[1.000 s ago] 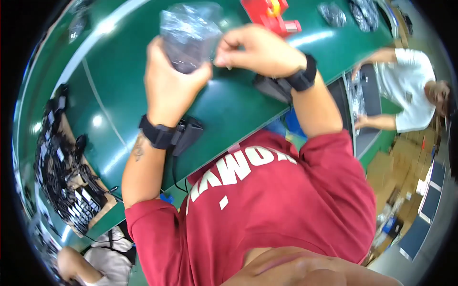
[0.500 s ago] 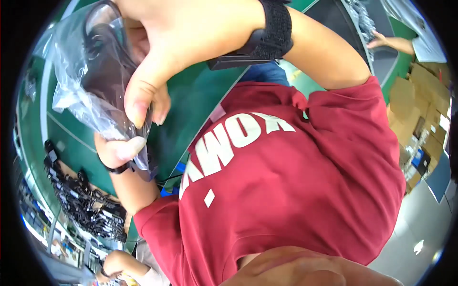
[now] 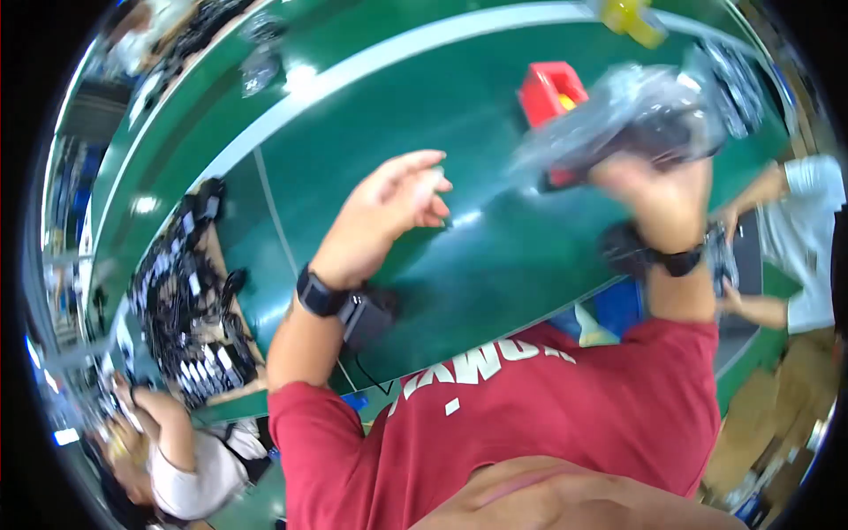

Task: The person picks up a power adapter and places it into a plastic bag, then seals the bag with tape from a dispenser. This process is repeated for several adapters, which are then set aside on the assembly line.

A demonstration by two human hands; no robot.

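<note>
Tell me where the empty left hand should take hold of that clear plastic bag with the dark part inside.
Probably the loose, crinkled end of the clear plastic bag, which sticks out leftward toward the open left hand. The right hand holds the bag from below, under the dark part, so that side is taken. Come in from the left with the fingers; the picture is blurred, so judge the exact edge loosely.

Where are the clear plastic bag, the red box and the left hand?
clear plastic bag [image 3: 632, 110], head view, crinkled middle of the bag.
red box [image 3: 549, 88], head view, its top face.
left hand [image 3: 393, 199], head view, palm.
</note>
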